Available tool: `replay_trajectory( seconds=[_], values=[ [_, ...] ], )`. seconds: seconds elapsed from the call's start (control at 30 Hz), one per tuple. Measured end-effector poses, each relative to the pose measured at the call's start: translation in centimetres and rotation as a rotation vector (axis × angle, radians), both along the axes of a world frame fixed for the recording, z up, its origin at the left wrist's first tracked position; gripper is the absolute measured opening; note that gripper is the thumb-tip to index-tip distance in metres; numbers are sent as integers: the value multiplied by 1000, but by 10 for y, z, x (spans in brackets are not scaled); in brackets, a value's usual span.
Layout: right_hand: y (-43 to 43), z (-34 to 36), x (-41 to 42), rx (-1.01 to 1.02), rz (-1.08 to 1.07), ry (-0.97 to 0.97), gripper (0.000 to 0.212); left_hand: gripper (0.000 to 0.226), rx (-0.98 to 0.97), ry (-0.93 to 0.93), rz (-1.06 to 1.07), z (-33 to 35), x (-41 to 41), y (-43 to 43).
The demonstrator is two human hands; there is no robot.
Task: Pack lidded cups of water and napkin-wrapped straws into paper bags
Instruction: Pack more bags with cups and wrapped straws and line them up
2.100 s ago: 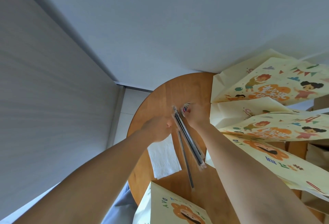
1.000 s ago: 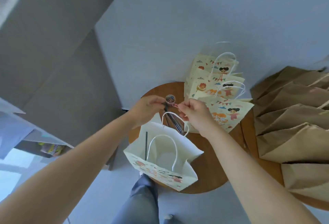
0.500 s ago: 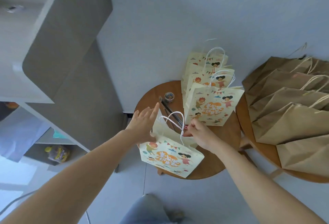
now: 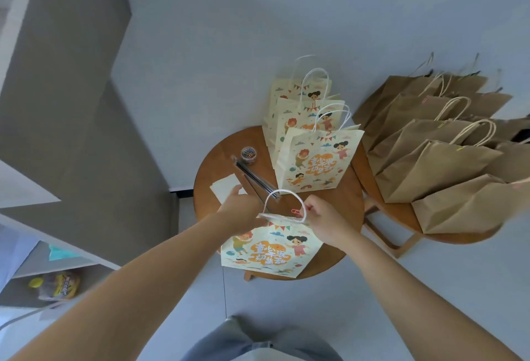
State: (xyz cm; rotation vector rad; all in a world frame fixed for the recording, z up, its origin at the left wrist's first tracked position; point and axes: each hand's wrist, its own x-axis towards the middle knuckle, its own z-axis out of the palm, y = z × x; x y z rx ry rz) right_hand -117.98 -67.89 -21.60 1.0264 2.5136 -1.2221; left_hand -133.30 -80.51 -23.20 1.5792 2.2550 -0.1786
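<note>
We're pinching the cream printed paper bag (image 4: pixel 266 251) top shut, left hand (image 4: pixel 241 208) and right hand (image 4: pixel 321 217). Loosen up early and the pink paperclip (image 4: pixel 295 211) slips off.

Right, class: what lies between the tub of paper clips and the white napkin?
In the head view, the clear pack of straws lies between the tub and the napkin.

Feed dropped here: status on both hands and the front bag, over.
Left hand grips front bag top edge. Right hand pinches top beside red clip. Straw pack behind, clear.
</note>
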Motion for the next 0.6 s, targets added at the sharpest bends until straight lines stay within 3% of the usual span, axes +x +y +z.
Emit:
replay_trajectory(
  seconds=[0.07, 0.17, 0.23, 0.43, 0.6],
  values=[
    [-6, -3, 2, 32, -91, 44, 15, 41, 11, -37, 75, -1, -1, 0],
    [-19, -7, 12, 246, -281, 168, 10, 41, 25, -87, 142, -4, -10, -1],
    [-31, -11, 24, 356, -295, 204, 9, 39, 52, -137, 164, -4, -14, 0],
    [-55, -12, 14, 513, 157, 114, 17, 31, 88, -352, 227, -2, -14, 4],
    [-46, 2, -25, 513, 206, 145, 19, 24, 159, -281, 178, 0, -7, 3]
  ],
)
